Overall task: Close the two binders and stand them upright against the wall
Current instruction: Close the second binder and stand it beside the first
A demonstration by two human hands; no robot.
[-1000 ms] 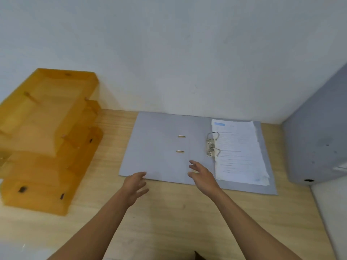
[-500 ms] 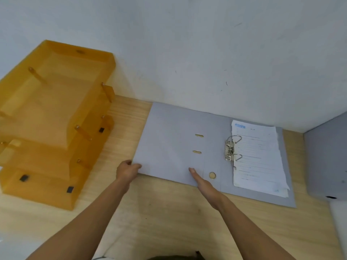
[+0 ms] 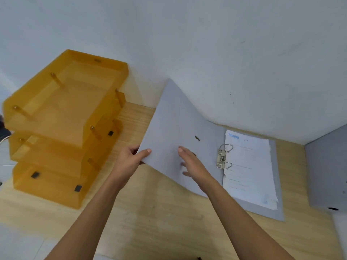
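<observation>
A grey lever-arch binder (image 3: 174, 117) lies open on the wooden desk against the white wall. Its left cover is raised off the desk at a slant. My left hand (image 3: 130, 160) pinches that cover's near left corner, thumb on top. My right hand (image 3: 193, 164) lies flat on the inside of the raised cover, fingers spread. The metal rings (image 3: 224, 156) stand open beside a stack of white printed pages (image 3: 247, 169) on the flat right cover. A second grey binder (image 3: 326, 171) lies closed at the right edge, partly cut off.
A stack of translucent orange letter trays (image 3: 63, 128) stands at the left against the wall. The wooden desk (image 3: 159, 218) shows in front of the binder. The wall (image 3: 206, 44) runs directly behind everything.
My left hand has gripped the left cover's corner and lifted it from flat to slanted. My right hand has slid onto the cover's inner face. The view has shifted left.
</observation>
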